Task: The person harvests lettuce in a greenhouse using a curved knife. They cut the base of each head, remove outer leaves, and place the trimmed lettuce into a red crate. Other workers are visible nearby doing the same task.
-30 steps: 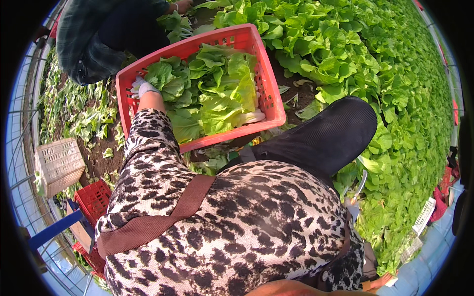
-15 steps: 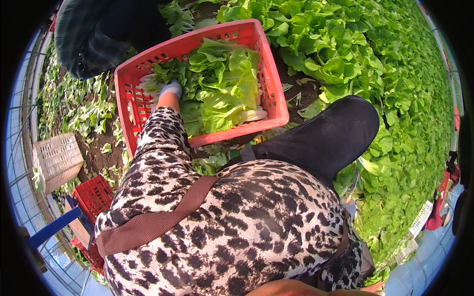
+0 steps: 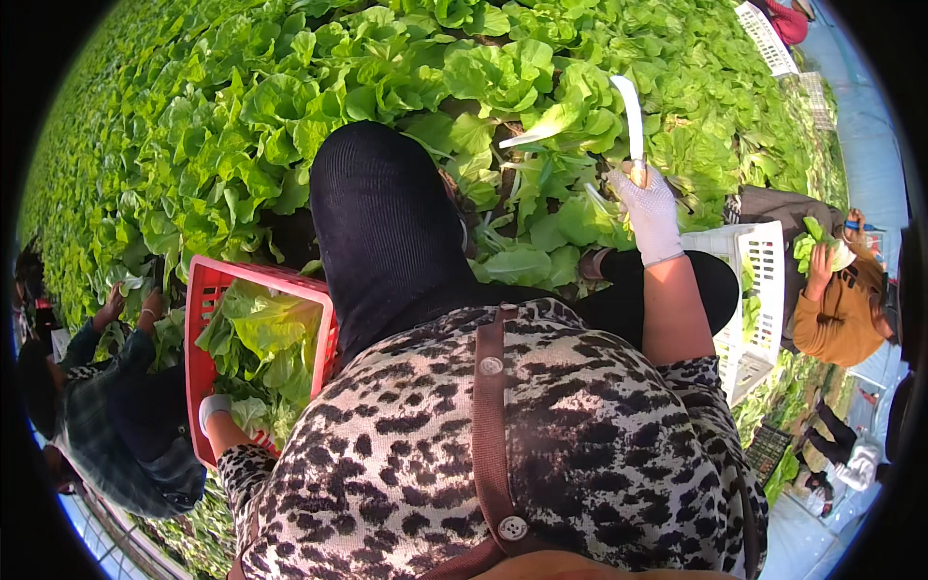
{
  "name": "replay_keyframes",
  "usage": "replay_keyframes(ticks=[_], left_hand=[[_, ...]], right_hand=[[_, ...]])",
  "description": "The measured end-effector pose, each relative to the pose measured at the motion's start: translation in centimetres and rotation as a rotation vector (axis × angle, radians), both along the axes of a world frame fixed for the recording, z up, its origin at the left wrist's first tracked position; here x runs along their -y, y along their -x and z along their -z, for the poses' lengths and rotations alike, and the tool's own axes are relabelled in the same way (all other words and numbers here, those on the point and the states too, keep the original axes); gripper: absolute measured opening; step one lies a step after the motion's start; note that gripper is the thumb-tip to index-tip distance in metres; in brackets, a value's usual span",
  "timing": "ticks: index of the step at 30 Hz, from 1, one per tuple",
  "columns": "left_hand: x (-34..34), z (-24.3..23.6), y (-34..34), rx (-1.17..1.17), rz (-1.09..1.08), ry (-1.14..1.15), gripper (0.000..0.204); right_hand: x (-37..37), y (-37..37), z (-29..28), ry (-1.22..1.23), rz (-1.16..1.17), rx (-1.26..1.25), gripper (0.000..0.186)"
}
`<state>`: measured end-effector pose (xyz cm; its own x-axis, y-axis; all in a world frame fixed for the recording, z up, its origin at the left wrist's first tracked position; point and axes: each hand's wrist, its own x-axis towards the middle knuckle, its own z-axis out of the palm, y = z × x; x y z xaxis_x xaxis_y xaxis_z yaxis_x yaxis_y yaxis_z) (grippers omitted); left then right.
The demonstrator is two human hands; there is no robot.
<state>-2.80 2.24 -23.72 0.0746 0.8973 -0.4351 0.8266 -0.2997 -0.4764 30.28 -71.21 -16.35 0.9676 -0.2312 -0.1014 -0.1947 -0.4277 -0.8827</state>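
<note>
Out to the right of the red crate (image 3: 196, 372), the right hand (image 3: 650, 208) is wrapped round the handle of a curved knife (image 3: 632, 116), blade pointing away from the body; best keep its edge clear of the dark-clad leg (image 3: 387, 227) beside the crate. The left hand (image 3: 213, 410) is at the crate's near left corner, its grip impossible to tell; handle the leafy greens (image 3: 275, 324) inside the crate gently, since they probably bruise.

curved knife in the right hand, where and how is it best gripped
The curved knife is likely best gripped by its handle, coming from the person's own side. The blade points away from the body, its tip bending left, so gripping the near end should stay clear of it; the gloved right hand holds it there.
</note>
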Motion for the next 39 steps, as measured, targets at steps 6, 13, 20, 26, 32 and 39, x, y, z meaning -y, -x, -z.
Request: replay_keyframes(ticks=[6, 13, 20, 26, 32, 39], left_hand=[[9.2, -11.7, -19.3, 1.317, 0.42, 0.216, 0.03], [36.7, -21.2, -40.5, 0.962, 1.42, 1.561, 0.023], [61.3, -8.8, -46.0, 0.17, 2.427, 1.199, 0.028], [58.4, 3.2, -50.5, 0.408, 2.594, 0.2, 0.047], [53.4, 5.2, -52.5, 0.315, 2.405, 0.247, 0.058], [52.1, 4.7, -52.2, 0.322, 2.279, 0.328, 0.06]], right_hand=[[3.2, 1.3, 0.8, -0.644, 0.197, 0.083, 0.017], [0.8, 6.6, 2.4, -0.567, 0.332, -0.106, 0.02], [0.4, 7.6, 4.1, -0.282, 0.379, -0.297, 0.026], [-0.1, 7.1, 8.6, 0.07, 0.254, -0.434, 0.033], [-0.9, -1.1, 13.9, 0.301, -0.059, -0.397, 0.038], [-2.2, -5.8, 17.8, 0.225, -0.009, -0.447, 0.038]])
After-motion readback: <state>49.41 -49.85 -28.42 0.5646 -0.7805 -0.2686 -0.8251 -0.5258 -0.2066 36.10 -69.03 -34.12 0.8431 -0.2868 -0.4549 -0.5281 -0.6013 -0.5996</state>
